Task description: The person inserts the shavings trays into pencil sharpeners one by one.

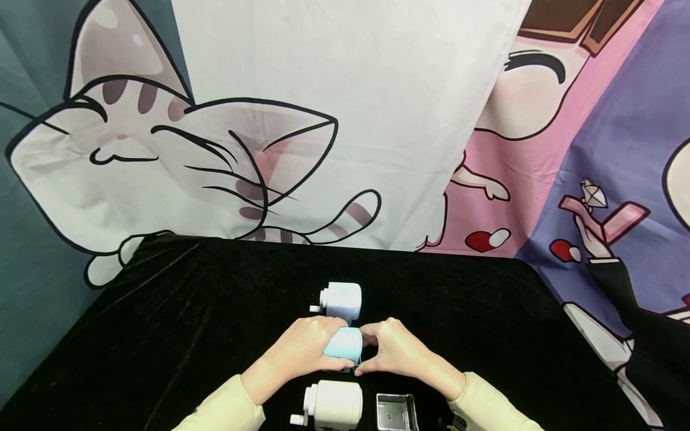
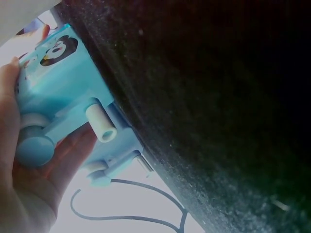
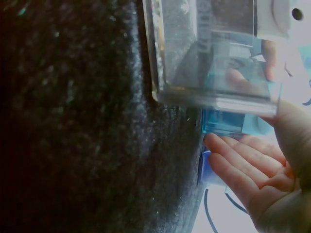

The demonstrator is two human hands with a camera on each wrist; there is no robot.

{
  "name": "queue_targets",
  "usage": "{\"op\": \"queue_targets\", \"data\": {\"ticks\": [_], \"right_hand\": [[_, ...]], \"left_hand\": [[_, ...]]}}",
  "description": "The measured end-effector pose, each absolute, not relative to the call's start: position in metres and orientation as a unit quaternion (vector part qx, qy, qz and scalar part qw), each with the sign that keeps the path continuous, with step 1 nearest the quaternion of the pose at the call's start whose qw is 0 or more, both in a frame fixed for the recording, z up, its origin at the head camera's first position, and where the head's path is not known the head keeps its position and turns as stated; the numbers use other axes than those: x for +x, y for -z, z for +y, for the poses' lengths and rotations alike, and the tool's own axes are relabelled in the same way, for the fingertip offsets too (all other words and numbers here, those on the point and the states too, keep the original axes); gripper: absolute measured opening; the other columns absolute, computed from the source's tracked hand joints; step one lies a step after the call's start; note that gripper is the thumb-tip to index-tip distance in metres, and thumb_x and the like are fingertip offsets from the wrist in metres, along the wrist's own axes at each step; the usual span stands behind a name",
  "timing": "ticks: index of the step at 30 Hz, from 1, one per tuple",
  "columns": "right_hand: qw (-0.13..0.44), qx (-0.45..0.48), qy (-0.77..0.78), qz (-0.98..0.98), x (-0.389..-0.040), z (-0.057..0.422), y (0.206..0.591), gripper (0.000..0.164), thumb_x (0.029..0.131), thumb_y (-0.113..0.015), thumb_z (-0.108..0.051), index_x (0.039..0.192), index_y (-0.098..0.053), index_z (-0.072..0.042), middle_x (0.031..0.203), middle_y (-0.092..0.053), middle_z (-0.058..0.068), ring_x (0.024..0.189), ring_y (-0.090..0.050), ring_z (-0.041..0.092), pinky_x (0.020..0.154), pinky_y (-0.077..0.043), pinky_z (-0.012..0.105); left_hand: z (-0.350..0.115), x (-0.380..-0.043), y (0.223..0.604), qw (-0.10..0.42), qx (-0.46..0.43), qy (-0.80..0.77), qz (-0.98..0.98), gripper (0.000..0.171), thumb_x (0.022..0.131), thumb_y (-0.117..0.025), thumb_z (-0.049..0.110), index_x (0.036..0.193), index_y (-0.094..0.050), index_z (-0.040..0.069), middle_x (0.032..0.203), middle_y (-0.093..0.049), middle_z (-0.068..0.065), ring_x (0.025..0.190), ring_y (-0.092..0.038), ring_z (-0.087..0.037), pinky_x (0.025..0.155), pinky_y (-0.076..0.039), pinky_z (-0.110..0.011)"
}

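My left hand (image 1: 312,344) grips a light-blue crank pencil sharpener (image 1: 344,343) from its left side, fingers over the far side and thumb along the near side. In the left wrist view the sharpener (image 2: 68,82) shows a printed picture and its crank handle. On its right side is my right hand (image 1: 396,350), thumb and fingers spread around the end. The right wrist view has those straight fingers (image 3: 248,162) right at the corner of its translucent blue drawer (image 3: 223,121); a clear tray in front partly covers the thumb.
A pale-blue sharpener (image 1: 344,299) stands just behind the held one. Nearer me are a white crank sharpener (image 1: 336,404) and, to its right, a clear open tray (image 1: 396,413). Black cloth (image 1: 135,335) covers the table, with a printed curtain (image 1: 377,120) behind.
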State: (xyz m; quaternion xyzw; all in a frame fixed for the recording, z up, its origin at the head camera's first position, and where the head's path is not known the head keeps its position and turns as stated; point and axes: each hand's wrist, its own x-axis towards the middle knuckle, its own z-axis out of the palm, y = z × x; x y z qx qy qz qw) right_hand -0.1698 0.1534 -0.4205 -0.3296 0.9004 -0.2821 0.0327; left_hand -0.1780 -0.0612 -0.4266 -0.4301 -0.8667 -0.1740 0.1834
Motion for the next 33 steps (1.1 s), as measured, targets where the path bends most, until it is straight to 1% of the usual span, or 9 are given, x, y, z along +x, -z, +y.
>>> {"op": "queue_targets", "data": {"ticks": [11,21,30,33], "right_hand": [[0.033,-0.321,0.288,0.901,-0.1704,0.1505,0.4216,0.039,0.06,-0.081,-0.037,0.09,-0.064,-0.018,0.083,-0.07,-0.009,0.077,-0.061,-0.008,0.068,-0.047,0.009],[0.029,-0.322,0.276,0.905,-0.1723,0.1479,0.4221,0.043,0.059,-0.08,-0.041,0.092,-0.065,-0.017,0.082,-0.069,-0.01,0.075,-0.06,-0.009,0.066,-0.047,0.01],[0.026,-0.321,0.272,0.907,-0.1726,0.1466,0.4223,0.043,0.058,-0.081,-0.039,0.092,-0.065,-0.017,0.082,-0.069,-0.01,0.073,-0.059,-0.01,0.064,-0.046,0.009],[0.028,-0.319,0.271,0.908,-0.1724,0.1462,0.4225,0.043,0.059,-0.081,-0.038,0.092,-0.064,-0.016,0.082,-0.069,-0.009,0.073,-0.059,-0.009,0.064,-0.046,0.01]], "left_hand": [[-0.0606,-0.178,0.4263,0.185,-0.433,0.178,-0.864,0.049,0.068,-0.067,0.057,0.094,-0.058,0.015,0.077,-0.061,0.009,0.066,-0.053,-0.002,0.059,-0.046,-0.019],[-0.06,-0.1782,0.4271,0.192,-0.434,0.176,-0.862,0.049,0.068,-0.067,0.057,0.093,-0.058,0.015,0.075,-0.06,0.009,0.065,-0.052,-0.002,0.059,-0.045,-0.018],[-0.0605,-0.1785,0.4269,0.19,-0.434,0.171,-0.864,0.045,0.067,-0.07,0.05,0.093,-0.059,0.015,0.076,-0.06,0.009,0.066,-0.051,-0.002,0.059,-0.045,-0.019],[-0.0606,-0.1783,0.4267,0.186,-0.432,0.174,-0.865,0.045,0.067,-0.07,0.05,0.093,-0.059,0.015,0.076,-0.06,0.009,0.066,-0.051,-0.002,0.06,-0.045,-0.019]]}}
